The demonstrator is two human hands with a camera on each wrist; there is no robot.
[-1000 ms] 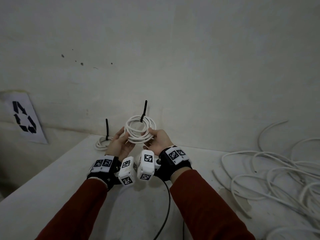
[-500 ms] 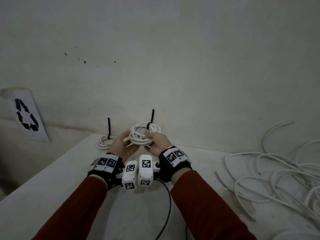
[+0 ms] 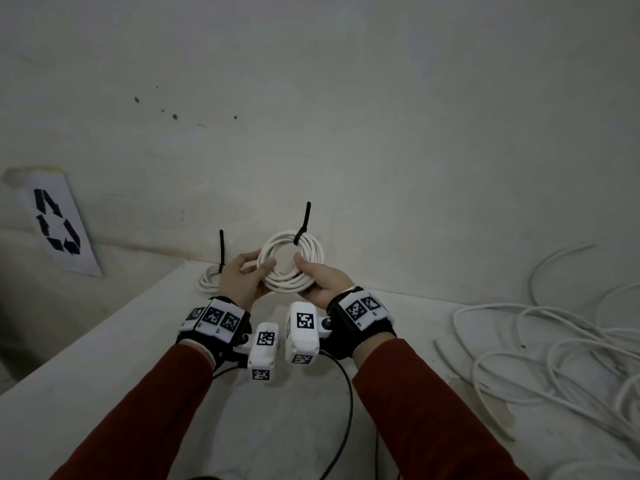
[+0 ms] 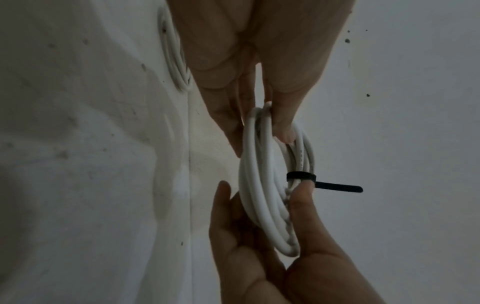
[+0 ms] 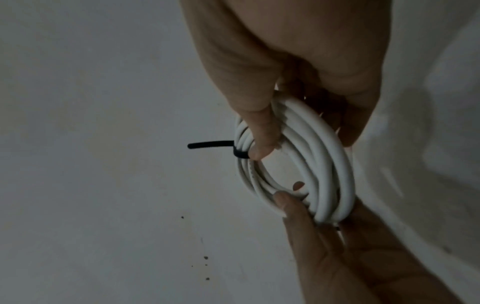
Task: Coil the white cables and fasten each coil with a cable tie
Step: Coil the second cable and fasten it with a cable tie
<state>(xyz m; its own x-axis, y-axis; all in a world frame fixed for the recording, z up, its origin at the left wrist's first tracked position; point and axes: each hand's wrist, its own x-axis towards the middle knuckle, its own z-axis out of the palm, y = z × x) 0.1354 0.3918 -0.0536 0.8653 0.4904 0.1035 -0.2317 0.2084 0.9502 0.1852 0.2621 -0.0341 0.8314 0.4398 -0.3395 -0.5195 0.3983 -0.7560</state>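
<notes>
- looks like a bare utility or workshop room, scuffed white wall
- recycling sign taped up, plain white table, loose cables piled

Dim, speckled white wall behind white table, recycling sign

the right hand and the left hand pinch opposite sides of a white cable coil bound by a black cable tie.
</notes>
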